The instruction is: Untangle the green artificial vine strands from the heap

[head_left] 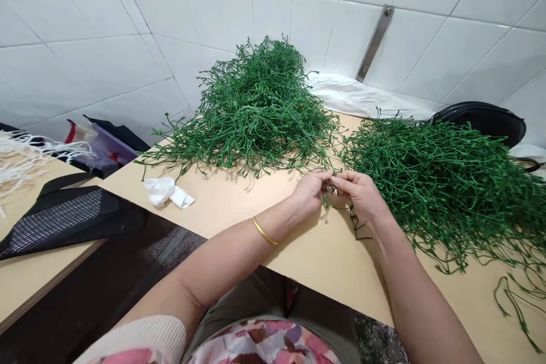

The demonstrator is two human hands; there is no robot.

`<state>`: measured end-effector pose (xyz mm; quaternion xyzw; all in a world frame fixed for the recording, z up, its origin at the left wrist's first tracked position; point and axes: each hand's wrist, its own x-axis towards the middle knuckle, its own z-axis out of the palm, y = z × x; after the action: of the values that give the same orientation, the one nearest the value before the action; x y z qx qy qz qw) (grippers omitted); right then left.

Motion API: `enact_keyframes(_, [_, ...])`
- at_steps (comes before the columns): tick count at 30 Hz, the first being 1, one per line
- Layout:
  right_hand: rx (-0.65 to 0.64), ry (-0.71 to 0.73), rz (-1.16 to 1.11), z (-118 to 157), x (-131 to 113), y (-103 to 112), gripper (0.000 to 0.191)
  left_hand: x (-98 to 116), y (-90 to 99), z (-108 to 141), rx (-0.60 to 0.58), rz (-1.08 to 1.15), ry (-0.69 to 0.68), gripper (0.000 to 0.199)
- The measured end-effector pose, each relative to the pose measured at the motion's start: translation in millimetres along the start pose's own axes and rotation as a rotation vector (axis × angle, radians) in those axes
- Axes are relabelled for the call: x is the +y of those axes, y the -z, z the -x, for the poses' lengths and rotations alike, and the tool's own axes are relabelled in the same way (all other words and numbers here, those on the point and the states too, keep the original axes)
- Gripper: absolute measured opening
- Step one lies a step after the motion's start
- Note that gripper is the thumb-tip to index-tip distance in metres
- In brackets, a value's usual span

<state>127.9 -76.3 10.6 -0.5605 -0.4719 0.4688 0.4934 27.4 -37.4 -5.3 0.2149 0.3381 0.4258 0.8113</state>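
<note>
My left hand (313, 192) and my right hand (357, 193) meet over the wooden table, fingertips pinched close together. Between them they hold a thin green stem piece (326, 196), whose ends hang below the fingers. Behind my hands rises a tall pile of green artificial stems (264, 108). A second, wider pile of green stems (439, 182) lies beside my right hand and forearm. A few dark green strands stick out under my right hand. My fingers partly hide what they grip.
Crumpled white tissue (168, 191) lies on the table (239, 205) at the left. A black bag (480, 119) stands behind the right pile. White strands (25, 159) and a black mesh item (60, 219) rest on another table. A tiled wall with a metal bracket (374, 42) stands behind.
</note>
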Motion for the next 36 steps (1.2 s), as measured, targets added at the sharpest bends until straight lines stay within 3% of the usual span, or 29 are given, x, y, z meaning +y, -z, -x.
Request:
enact_keyframes(4, [-0.148, -0.033, -0.137, -2.2, -2.4, 8.5, 0.026, 3.6, -2.3, 3.7, -0.058, 0.076, 0.104, 0.019])
enact_keyframes(9, [-0.263, -0.08, -0.212, -3.2, -4.4, 11.5, 0.025, 6.9, -6.4, 8.8, -0.032, 0.095, 0.05, 0.017])
enact_keyframes(18, [-0.254, -0.036, -0.113, -1.1, -5.8, 5.3, 0.031, 7.6, -6.0, 4.6, 0.014, 0.123, -0.062, 0.017])
enact_keyframes(25, [-0.333, 0.011, -0.127, 4.7, -11.3, 16.3, 0.023, 14.0, -6.0, 16.6, -0.152, 0.202, 0.152, 0.018])
enact_keyframes(27, [-0.409, 0.077, -0.151, 11.6, -14.0, 16.2, 0.024, 23.7, -3.7, 16.1, -0.144, 0.259, 0.157, 0.02])
enact_keyframes(30, [-0.577, 0.153, -0.029, 24.8, -20.1, 12.0, 0.026, 41.5, 2.7, 9.1, -0.073, 0.351, 0.02, 0.021])
enact_keyframes(31, [-0.556, 0.137, 0.069, 27.9, -22.2, 11.4, 0.022, 45.7, 5.0, 6.0, -0.04, 0.33, -0.021, 0.02])
enact_keyframes(33, [-0.376, 0.179, 0.137, 29.7, -24.7, 14.3, 0.018, 48.4, 8.5, 0.4, 0.017, 0.226, -0.038, 0.018])
enact_keyframes(36, [0.132, 0.319, 0.19, 22.9, -22.6, 27.8, 0.018, 40.4, 9.1, -3.5, -0.015, 0.044, -0.055, 0.015])
